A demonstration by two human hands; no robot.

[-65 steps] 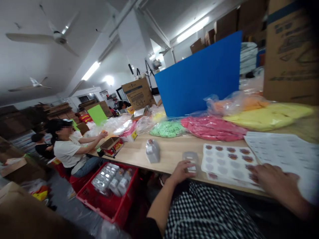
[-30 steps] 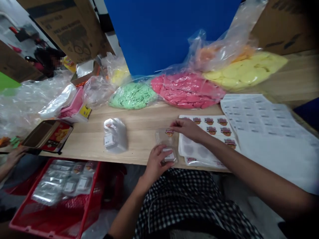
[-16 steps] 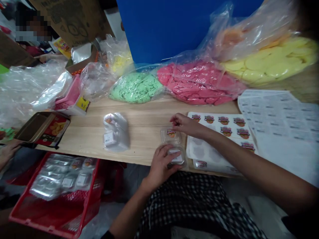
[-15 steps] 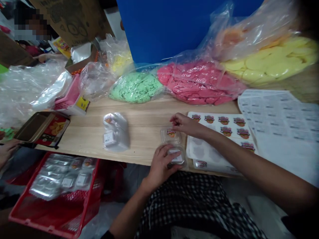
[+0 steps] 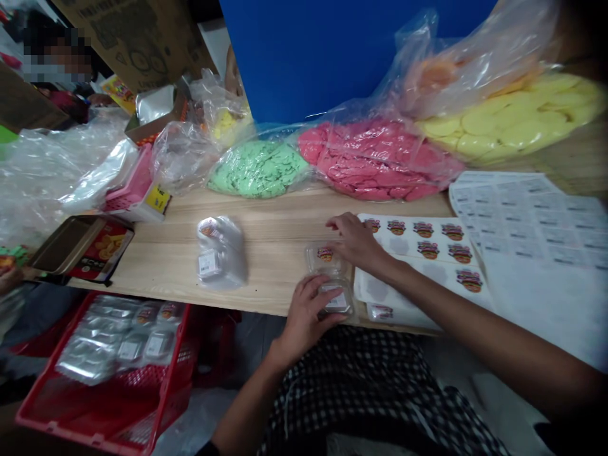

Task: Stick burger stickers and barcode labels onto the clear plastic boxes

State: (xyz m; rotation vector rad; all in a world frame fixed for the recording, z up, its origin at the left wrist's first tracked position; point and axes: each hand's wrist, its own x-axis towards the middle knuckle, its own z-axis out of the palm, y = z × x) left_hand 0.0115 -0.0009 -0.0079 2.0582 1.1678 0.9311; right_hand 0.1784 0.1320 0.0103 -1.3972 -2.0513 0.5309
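Note:
A clear plastic clamshell box [image 5: 341, 286] lies unfolded near the table's front edge. Its lower half bears a white label [image 5: 334, 297], and its far half carries a colourful burger sticker [image 5: 325, 254]. My left hand [image 5: 308, 310] curls around the near half from the left, gripping it. Over the far half's right side is my right hand [image 5: 356, 239], fingers apart, with a fingertip at or close to the sticker. Right beside it lies a sticker sheet [image 5: 403, 269] with several burger stickers and some peeled spots.
A stack of clear clamshell boxes [image 5: 228, 253] stands to the left. Below the table edge, a red basket [image 5: 164, 399] holds several boxes. Bags of green [image 5: 259, 168], pink [image 5: 380, 158] and yellow pieces [image 5: 517, 120] line the back. White label sheets [image 5: 546, 247] lie at right. Another person's hand [image 5: 10, 278] shows at far left.
My right hand's fingers have gone from a pinch above the sticker to spread, lower over the lid's right side. My left hand stays on the box. The other person's hand at far left has shifted.

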